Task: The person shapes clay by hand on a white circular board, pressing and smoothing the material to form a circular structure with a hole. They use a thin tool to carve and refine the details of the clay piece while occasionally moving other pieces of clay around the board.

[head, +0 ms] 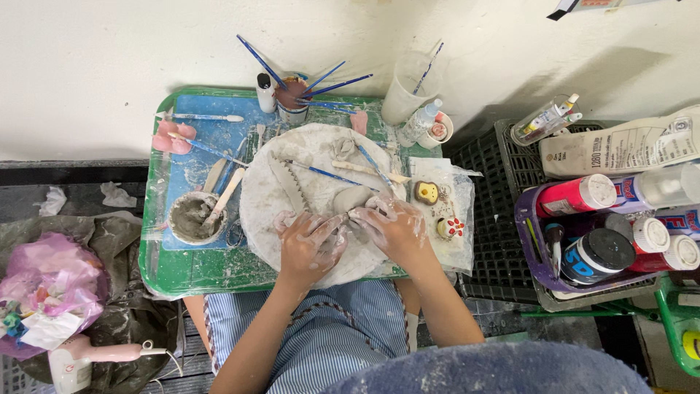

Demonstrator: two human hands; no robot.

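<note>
My left hand [310, 244] and my right hand [394, 228], both smeared with wet grey clay, meet over a round clay-coated board [292, 197] on a green tray [182, 270]. Their fingertips pinch a small grey clay piece [352, 199] between them. A serrated strip tool [288, 182] and blue-handled brushes [328, 174] lie on the board just beyond the hands. A small bowl of grey slip [193, 217] with a wooden stick in it stands to the left of my left hand.
A cup of brushes [292, 98], a clear jug [408, 91] and a squeeze bottle [421, 120] stand at the tray's back. Small painted figures [437, 208] lie on plastic at right. Black crates hold a purple basket of paint bottles [605, 233]. A pink bag [51, 292] sits left.
</note>
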